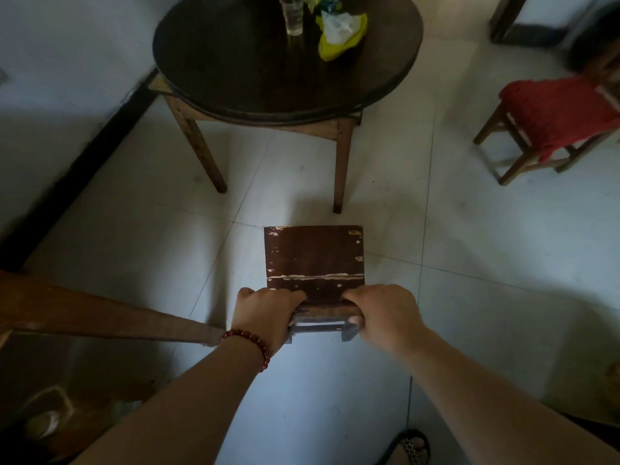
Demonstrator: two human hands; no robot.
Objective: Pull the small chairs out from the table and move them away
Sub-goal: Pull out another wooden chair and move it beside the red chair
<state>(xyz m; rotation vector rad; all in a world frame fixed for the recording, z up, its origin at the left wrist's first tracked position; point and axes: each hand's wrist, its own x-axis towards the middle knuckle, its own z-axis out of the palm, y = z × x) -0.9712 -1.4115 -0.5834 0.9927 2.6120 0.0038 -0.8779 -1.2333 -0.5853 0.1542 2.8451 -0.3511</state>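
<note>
The round table stands well beyond my grip; the small chair sits clear of its legs, seat just ahead of my knuckles. My left hand and right hand curl round its back rail, one each end, to pull evenly. The far glass looks nearly empty.
</note>
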